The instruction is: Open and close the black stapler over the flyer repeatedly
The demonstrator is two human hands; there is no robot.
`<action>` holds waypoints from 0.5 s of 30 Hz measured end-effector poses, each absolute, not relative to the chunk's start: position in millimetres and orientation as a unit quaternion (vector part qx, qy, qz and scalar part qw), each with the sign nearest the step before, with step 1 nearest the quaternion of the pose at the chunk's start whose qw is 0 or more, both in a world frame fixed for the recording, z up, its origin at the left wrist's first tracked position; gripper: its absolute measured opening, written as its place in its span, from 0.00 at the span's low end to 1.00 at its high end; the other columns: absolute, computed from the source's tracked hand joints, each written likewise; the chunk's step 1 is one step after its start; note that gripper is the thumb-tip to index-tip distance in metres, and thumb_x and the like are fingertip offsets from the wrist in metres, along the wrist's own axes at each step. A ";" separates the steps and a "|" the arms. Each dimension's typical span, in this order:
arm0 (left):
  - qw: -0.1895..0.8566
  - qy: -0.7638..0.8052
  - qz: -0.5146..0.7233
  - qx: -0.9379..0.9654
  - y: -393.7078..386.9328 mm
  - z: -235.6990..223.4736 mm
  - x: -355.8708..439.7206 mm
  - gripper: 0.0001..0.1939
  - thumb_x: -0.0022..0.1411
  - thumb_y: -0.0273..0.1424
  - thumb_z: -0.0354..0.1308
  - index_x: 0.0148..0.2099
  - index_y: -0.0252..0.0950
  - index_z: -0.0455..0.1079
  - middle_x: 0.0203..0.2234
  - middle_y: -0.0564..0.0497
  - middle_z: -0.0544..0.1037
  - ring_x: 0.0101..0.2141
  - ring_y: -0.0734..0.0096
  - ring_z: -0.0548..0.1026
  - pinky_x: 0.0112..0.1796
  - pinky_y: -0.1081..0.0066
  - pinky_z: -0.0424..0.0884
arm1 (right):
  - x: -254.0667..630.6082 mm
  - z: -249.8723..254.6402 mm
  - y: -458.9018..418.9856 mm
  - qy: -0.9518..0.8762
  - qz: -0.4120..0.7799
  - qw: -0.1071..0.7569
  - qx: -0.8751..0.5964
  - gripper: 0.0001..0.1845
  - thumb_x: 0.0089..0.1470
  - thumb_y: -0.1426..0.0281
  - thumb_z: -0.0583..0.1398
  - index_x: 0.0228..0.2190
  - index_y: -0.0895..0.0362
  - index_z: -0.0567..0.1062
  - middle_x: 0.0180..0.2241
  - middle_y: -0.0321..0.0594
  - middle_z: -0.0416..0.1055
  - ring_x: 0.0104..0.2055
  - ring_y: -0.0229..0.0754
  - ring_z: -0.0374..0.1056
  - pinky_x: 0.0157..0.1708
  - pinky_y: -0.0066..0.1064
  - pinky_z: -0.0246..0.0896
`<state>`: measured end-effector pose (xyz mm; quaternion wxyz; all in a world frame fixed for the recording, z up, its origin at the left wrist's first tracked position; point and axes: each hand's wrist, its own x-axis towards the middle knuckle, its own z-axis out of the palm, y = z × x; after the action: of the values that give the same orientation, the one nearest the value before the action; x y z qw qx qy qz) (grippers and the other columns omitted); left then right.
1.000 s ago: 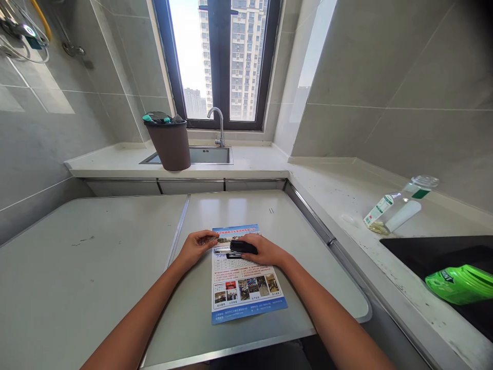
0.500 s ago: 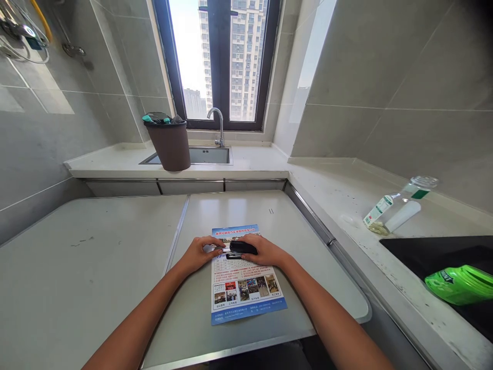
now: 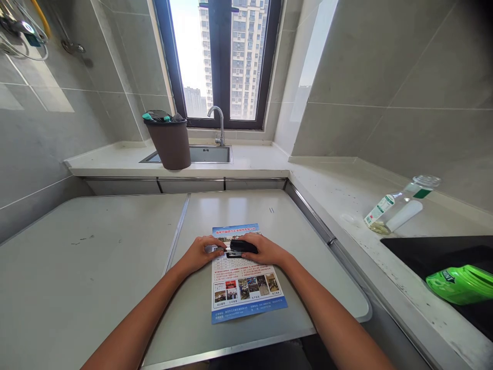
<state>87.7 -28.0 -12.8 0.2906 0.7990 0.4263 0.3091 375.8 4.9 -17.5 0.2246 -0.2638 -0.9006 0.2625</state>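
A black stapler lies crosswise over a printed blue-and-white flyer on the folding table. My right hand is closed round the stapler's right part, fingers behind and thumb in front. My left hand has its thumb and fingertips at the stapler's left end, where a narrow silvery part shows between the fingers. Whether staples are inside is too small to make out. The flyer's upper middle is partly covered by the stapler and both hands.
The pale table has a seam left of the flyer. Behind it, a brown bin stands by the sink and faucet. On the right counter are a tilted clear bottle and a green packet beside a black recess.
Almost nothing differs. The view has shifted very slightly, while both hands stay at the stapler and the flyer lies in the same place.
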 end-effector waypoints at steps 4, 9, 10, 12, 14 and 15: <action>0.280 0.427 0.302 0.805 -28.3 -13.7 87.7 0.10 0.63 0.38 0.62 0.45 0.45 0.80 0.39 0.51 0.83 0.41 0.62 0.78 0.45 0.65 0.71 | 375.3 -15.7 4.1 -0.901 0.265 0.226 -0.260 0.24 0.60 0.64 0.63 0.56 0.52 0.70 0.52 0.45 0.73 0.54 0.48 0.69 0.54 0.40 0.63; 0.232 0.427 0.297 0.822 -26.9 -19.7 87.2 0.11 0.64 0.38 0.61 0.47 0.44 0.80 0.39 0.50 0.83 0.40 0.63 0.77 0.44 0.65 0.70 | 375.7 -17.6 5.7 -0.901 0.265 0.229 -0.256 0.25 0.60 0.63 0.63 0.57 0.53 0.69 0.53 0.46 0.73 0.54 0.49 0.68 0.54 0.41 0.62; 0.220 0.430 0.294 0.825 -26.6 -20.9 87.2 0.11 0.64 0.37 0.61 0.47 0.44 0.80 0.39 0.50 0.83 0.40 0.63 0.77 0.44 0.65 0.70 | 375.8 -18.4 6.2 -0.901 0.264 0.229 -0.256 0.25 0.60 0.63 0.63 0.57 0.53 0.69 0.53 0.47 0.73 0.54 0.49 0.68 0.54 0.42 0.63; 0.199 0.434 0.288 0.830 -26.2 -22.9 87.1 0.10 0.64 0.36 0.62 0.47 0.44 0.79 0.39 0.50 0.83 0.40 0.63 0.77 0.45 0.64 0.69 | 375.8 -19.8 7.0 -0.902 0.264 0.229 -0.254 0.25 0.59 0.63 0.63 0.57 0.53 0.69 0.53 0.46 0.73 0.54 0.49 0.69 0.54 0.41 0.63; 0.185 0.434 0.283 0.835 -25.8 -24.4 87.1 0.09 0.64 0.36 0.62 0.46 0.43 0.79 0.39 0.51 0.83 0.40 0.63 0.76 0.46 0.64 0.68 | 375.6 -20.5 7.3 -0.902 0.263 0.232 -0.253 0.25 0.59 0.63 0.64 0.56 0.53 0.70 0.52 0.46 0.73 0.54 0.49 0.69 0.53 0.41 0.63; 0.181 0.432 0.281 0.838 -25.5 -25.2 87.2 0.08 0.64 0.36 0.62 0.45 0.43 0.79 0.39 0.51 0.83 0.40 0.64 0.76 0.46 0.63 0.68 | 375.4 -20.5 7.3 -0.901 0.263 0.233 -0.253 0.25 0.59 0.63 0.64 0.56 0.52 0.70 0.52 0.46 0.73 0.54 0.49 0.69 0.53 0.41 0.63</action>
<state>87.2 -25.5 -25.2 0.1805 0.8377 0.4324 0.2807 375.4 7.3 -20.5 0.2332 -0.2534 -0.9014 0.2625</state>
